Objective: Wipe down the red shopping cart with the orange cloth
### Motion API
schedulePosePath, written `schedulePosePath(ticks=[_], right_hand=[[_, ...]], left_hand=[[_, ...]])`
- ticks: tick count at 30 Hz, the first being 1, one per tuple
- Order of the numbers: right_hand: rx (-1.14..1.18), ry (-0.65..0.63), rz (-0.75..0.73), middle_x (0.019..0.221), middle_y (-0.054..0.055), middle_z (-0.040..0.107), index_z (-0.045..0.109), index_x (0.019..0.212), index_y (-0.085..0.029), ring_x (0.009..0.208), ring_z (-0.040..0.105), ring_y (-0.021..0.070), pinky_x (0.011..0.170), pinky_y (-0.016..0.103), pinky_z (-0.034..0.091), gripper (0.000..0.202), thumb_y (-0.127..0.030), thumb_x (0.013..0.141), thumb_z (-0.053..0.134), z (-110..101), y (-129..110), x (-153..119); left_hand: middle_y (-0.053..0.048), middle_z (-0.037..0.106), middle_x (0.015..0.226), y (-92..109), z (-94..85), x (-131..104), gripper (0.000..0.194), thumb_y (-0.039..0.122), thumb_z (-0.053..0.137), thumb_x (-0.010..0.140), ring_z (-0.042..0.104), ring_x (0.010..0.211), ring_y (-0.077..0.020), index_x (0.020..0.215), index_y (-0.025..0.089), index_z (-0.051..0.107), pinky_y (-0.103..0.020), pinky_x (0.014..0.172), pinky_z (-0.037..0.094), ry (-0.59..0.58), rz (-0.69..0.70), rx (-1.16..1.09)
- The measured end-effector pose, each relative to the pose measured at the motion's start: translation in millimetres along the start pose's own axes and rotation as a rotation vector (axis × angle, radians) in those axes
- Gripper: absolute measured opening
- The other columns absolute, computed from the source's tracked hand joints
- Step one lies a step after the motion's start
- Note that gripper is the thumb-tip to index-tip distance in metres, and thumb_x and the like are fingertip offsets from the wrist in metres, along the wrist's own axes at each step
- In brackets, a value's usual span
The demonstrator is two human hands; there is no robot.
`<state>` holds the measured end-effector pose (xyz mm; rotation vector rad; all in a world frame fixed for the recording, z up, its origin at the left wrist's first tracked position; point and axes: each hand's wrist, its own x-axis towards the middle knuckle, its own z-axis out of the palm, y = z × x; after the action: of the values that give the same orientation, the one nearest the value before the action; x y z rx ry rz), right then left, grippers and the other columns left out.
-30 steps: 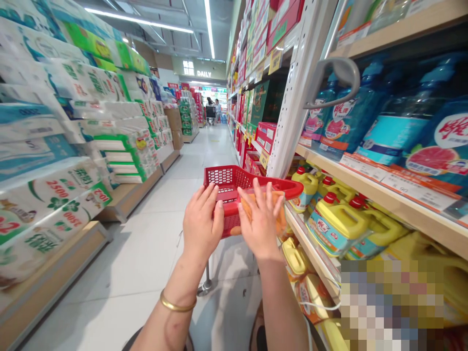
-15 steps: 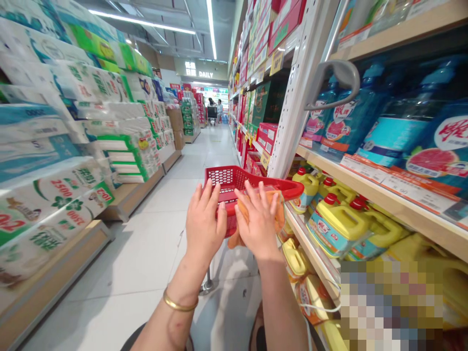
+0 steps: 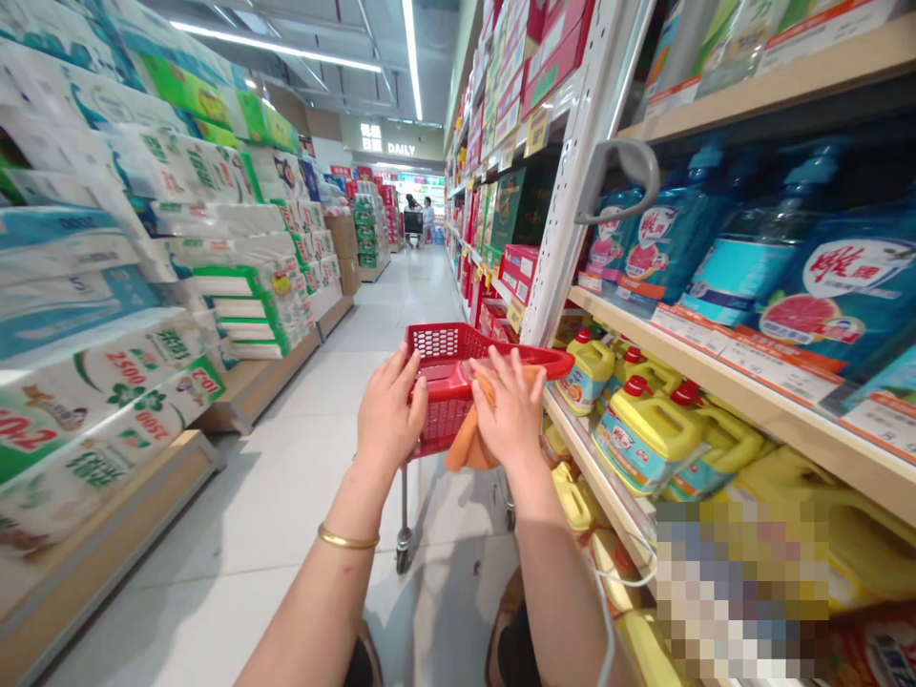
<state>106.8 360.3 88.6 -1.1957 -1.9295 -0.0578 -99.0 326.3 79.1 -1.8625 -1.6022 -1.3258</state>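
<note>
While the red cart (image 3: 445,392) is seemingly wiped, both hands (image 3: 388,410) are outspread, orange cloth (image 3: 473,443) beneath the right apparently unclasped; pressure is needed.

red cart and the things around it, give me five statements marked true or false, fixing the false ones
1. The right hand is at the orange cloth. True.
2. The left hand is at a shelf. False: it is at the red cart.
3. The yellow jugs stand below the blue bottles. True.
4. The paper packs are stacked on the person's right. False: they are on the left.
5. The sign ahead bears the word DAILY. True.
</note>
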Motion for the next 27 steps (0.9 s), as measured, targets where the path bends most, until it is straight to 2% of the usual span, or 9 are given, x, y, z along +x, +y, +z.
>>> schedulePosePath(ticks=[3, 5, 7, 9, 11, 14, 17, 21, 27], right_hand=[[0.005, 0.166, 0.273, 0.176, 0.003, 0.034, 0.061, 0.152, -0.033, 0.167, 0.015, 0.037, 0.127, 0.081, 0.004, 0.048, -0.043, 0.113, 0.035, 2, 13, 1], [0.015, 0.213, 0.345, 0.177, 0.004, 0.031, 0.061, 0.152, -0.031, 0.167, 0.011, 0.0393, 0.126, 0.082, 0.006, 0.049, -0.043, 0.113, 0.034, 4, 13, 1], [0.012, 0.151, 0.222, 0.176, 0.001, 0.033, 0.063, 0.15, -0.034, 0.168, 0.01, 0.0368, 0.129, 0.079, 0.005, 0.046, -0.042, 0.112, 0.037, 5, 2, 0], [0.002, 0.036, 0.018, 0.173, -0.003, 0.039, 0.064, 0.148, -0.038, 0.168, 0.012, 0.0321, 0.132, 0.073, 0.001, 0.043, -0.041, 0.111, 0.042, 7, -14, -3], [-0.005, -0.027, -0.091, 0.172, -0.005, 0.042, 0.062, 0.149, -0.04, 0.167, 0.017, 0.0293, 0.133, 0.07, -0.001, 0.042, -0.041, 0.111, 0.044, 9, -24, -6], [-0.035, 0.048, 0.026, 0.173, -0.001, 0.039, 0.06, 0.151, -0.037, 0.167, 0.018, 0.0328, 0.13, 0.076, 0.003, 0.044, -0.042, 0.112, 0.041, 11, -17, -7], [-0.061, 0.128, 0.162, 0.169, 0.004, 0.046, 0.067, 0.143, -0.031, 0.167, 0.017, 0.0353, 0.127, 0.08, 0.004, 0.044, -0.041, 0.113, 0.037, 12, 0, -2], [-0.062, 0.114, 0.152, 0.161, 0.005, 0.057, 0.069, 0.14, -0.029, 0.165, 0.024, 0.0314, 0.13, 0.075, 0.0, 0.043, -0.038, 0.113, 0.036, 14, 8, 13], [-0.114, 0.041, 0.175, 0.163, 0.005, 0.055, 0.065, 0.145, -0.031, 0.161, 0.032, 0.0294, 0.131, 0.072, 0.0, 0.046, -0.04, 0.114, 0.033, 17, 2, 29]], left_hand=[[-0.013, 0.048, 0.167, 4, 2.4, -2, 0.051, 0.035, 0.043, 0.109, 0.05, 0.151, -0.033, 0.158, 0.024, 0.053, -0.059, 0.124, 0.044, 0.001, 0.019, -0.015], [-0.013, 0.043, 0.17, 10, 4.4, -3, 0.052, 0.035, 0.043, 0.109, 0.044, 0.156, -0.034, 0.158, 0.024, 0.052, -0.06, 0.126, 0.041, 0.004, 0.022, -0.024], [-0.014, 0.041, 0.171, 13, 6.2, -3, 0.051, 0.034, 0.044, 0.109, 0.041, 0.158, -0.0346, 0.158, 0.022, 0.052, -0.061, 0.127, 0.039, 0.011, 0.02, -0.029], [-0.015, 0.043, 0.17, 13, 7.1, -2, 0.051, 0.035, 0.043, 0.109, 0.043, 0.156, -0.034, 0.158, 0.022, 0.052, -0.06, 0.126, 0.041, 0.013, 0.021, -0.033], [-0.014, 0.046, 0.168, 11, 7.4, -1, 0.051, 0.035, 0.043, 0.109, 0.048, 0.152, -0.0327, 0.158, 0.024, 0.051, -0.059, 0.124, 0.043, 0.004, 0.03, -0.039], [-0.015, 0.048, 0.167, 9, 8.9, -1, 0.051, 0.036, 0.043, 0.109, 0.052, 0.149, -0.032, 0.158, 0.023, 0.052, -0.058, 0.121, 0.046, 0.009, 0.04, -0.041], [-0.014, 0.043, 0.17, 5, 14.7, 1, 0.05, 0.035, 0.044, 0.109, 0.053, 0.147, -0.0321, 0.156, 0.024, 0.054, -0.057, 0.119, 0.048, 0.05, 0.033, -0.038], [-0.014, 0.047, 0.168, -4, 27.0, 12, 0.047, 0.034, 0.042, 0.108, 0.057, 0.143, -0.0323, 0.15, 0.022, 0.061, -0.056, 0.118, 0.048, 0.075, -0.002, -0.037], [-0.015, 0.057, 0.16, -20, 39.3, 30, 0.046, 0.032, 0.042, 0.105, 0.058, 0.143, -0.0322, 0.137, 0.017, 0.071, -0.055, 0.12, 0.046, 0.02, -0.016, -0.068]])
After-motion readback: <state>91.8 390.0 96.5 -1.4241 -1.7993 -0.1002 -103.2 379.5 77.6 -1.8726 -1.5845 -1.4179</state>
